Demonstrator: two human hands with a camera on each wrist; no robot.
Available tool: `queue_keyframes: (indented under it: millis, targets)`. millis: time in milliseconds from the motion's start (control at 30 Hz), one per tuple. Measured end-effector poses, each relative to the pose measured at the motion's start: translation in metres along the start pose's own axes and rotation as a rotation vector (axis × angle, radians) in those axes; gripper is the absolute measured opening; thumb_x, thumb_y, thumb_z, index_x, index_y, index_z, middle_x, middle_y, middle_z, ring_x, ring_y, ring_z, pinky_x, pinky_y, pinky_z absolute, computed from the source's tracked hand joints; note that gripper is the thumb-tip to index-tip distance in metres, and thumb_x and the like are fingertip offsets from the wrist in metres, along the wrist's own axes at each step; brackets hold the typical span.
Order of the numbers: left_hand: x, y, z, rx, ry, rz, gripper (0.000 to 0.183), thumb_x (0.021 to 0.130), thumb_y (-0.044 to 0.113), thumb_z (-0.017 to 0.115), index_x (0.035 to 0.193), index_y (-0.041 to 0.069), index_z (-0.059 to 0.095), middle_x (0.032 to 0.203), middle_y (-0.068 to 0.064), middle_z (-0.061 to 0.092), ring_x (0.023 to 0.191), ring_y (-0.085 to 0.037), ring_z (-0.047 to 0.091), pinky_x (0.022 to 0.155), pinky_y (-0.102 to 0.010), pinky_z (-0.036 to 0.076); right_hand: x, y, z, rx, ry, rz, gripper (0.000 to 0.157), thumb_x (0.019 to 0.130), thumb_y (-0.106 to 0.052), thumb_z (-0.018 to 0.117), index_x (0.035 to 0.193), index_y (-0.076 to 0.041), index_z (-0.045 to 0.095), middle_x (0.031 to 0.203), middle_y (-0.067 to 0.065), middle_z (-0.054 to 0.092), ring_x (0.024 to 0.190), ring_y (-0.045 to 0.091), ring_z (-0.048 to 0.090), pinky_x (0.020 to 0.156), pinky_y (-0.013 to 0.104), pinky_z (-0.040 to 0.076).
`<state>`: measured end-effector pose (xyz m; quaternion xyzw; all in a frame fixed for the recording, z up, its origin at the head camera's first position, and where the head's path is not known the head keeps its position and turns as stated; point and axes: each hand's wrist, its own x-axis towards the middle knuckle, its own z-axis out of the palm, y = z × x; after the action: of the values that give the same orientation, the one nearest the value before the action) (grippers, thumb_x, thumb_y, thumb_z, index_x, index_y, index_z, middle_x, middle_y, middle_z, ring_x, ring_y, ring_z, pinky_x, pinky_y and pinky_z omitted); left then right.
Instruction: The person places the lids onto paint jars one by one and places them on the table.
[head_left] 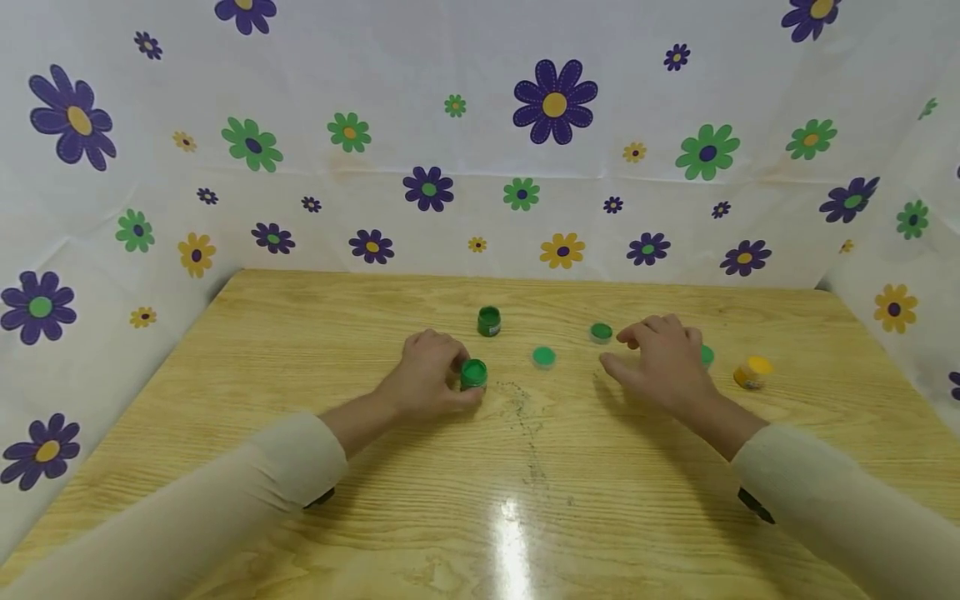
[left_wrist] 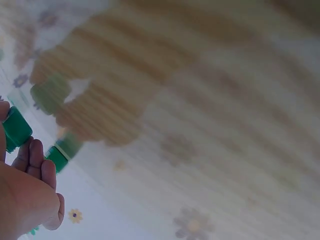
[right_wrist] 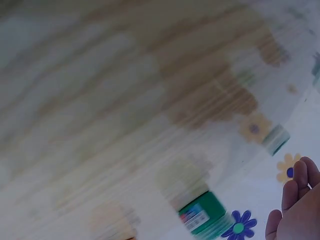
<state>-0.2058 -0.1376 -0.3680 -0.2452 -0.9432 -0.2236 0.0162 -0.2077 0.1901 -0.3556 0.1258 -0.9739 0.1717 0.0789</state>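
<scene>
My left hand (head_left: pixel 431 377) grips a small open jar of green paint (head_left: pixel 473 377) between thumb and fingers, low over the table. In the left wrist view the same green jar (left_wrist: pixel 18 129) shows at the fingers, partly cut off by the frame. My right hand (head_left: pixel 663 364) holds nothing; its fingers are spread and loosely bent just right of a dark green lid (head_left: pixel 601 332). A lighter green lid (head_left: pixel 543 357) lies between the hands. Behind the right hand is a green jar, partly hidden in the head view but plain in the right wrist view, with a label (right_wrist: pixel 195 218).
An open dark green paint jar (head_left: pixel 489 322) stands farther back, beyond the left hand. To the right of the right hand is a yellow paint jar (head_left: pixel 753 372). Dark specks mark the wooden table (head_left: pixel 420 517). A flowered cloth (head_left: pixel 465 142) hangs behind it.
</scene>
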Motion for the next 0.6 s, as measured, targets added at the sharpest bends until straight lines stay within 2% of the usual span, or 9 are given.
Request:
queue_keyframes:
  millis: [233, 600]
  targets:
    - [-0.004, 0.017, 0.008, -0.016, -0.024, 0.076, 0.035, 0.081, 0.038, 0.076, 0.097, 0.008, 0.068, 0.092, 0.001, 0.066, 0.094, -0.020, 0.051, 0.105, -0.058, 0.032, 0.010, -0.019, 0.014, 0.002, -0.024, -0.030, 0.047, 0.091, -0.047, 0.063, 0.110, -0.005, 0.070, 0.106, 0.009, 0.064, 0.107, 0.030, 0.049, 0.086, 0.051, 0.030]
    - [-0.009, 0.042, 0.013, -0.042, -0.077, 0.098, 0.038, 0.082, 0.038, 0.076, 0.102, 0.007, 0.067, 0.099, 0.001, 0.065, 0.097, -0.019, 0.049, 0.110, -0.057, 0.027, 0.025, -0.040, 0.027, -0.036, -0.105, -0.054, 0.051, 0.090, -0.049, 0.060, 0.116, -0.006, 0.070, 0.113, 0.009, 0.066, 0.111, 0.030, 0.050, 0.090, 0.052, 0.030]
